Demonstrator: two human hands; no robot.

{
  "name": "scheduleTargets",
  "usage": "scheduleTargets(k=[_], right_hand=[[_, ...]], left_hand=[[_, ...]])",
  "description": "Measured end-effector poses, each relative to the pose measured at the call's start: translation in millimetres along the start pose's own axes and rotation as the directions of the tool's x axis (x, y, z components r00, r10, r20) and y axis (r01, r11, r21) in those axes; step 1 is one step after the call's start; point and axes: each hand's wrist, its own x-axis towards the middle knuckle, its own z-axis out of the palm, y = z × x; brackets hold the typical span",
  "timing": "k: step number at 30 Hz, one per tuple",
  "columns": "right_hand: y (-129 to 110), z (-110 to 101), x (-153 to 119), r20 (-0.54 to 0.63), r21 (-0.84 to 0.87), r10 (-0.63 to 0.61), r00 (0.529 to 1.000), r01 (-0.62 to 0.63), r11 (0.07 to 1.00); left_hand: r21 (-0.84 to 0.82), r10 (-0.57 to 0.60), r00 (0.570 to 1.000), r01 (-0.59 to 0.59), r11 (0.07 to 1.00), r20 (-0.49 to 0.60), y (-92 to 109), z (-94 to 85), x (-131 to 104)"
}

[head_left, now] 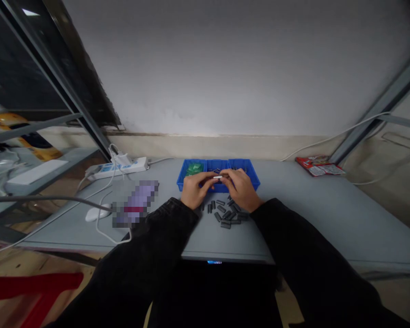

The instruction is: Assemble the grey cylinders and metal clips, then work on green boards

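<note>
Between the fingertips of both hands is a small white piece [217, 177], held just over the front of a blue divided tray [184, 184]. My left hand [195, 187] pinches its left end, and my right hand [239, 187] pinches the right end. In the tray's left compartment lies green material [194, 169]; small metallic parts [214, 170] show in the middle one, partly hidden by my fingers. Several dark grey cylindrical pieces [227, 215] are scattered on the grey table [198, 237], below and between my hands.
At the left are a white power strip [123, 167] with cables, a white mouse-like object [98, 212] and a pixelated purple item [138, 202]. A red packet [319, 166] lies at the back right. Grey metal posts [379, 107] flank the table.
</note>
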Motion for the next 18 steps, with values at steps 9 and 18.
scheduleTargets(k=[9,18], right_hand=[[5.2,2.7,0.2,0.012,-0.037,-0.028,1.0,0.029,0.999],[2.3,0.0,0.8,0.018,-0.016,-0.02,1.0,0.02,1.0]], left_hand=[[0.029,0.026,0.999,-0.027,0.999,0.042,0.3,-0.9,0.9],[0.019,0.013,0.999,-0.014,1.0,0.04,-0.1,-0.8,1.2]])
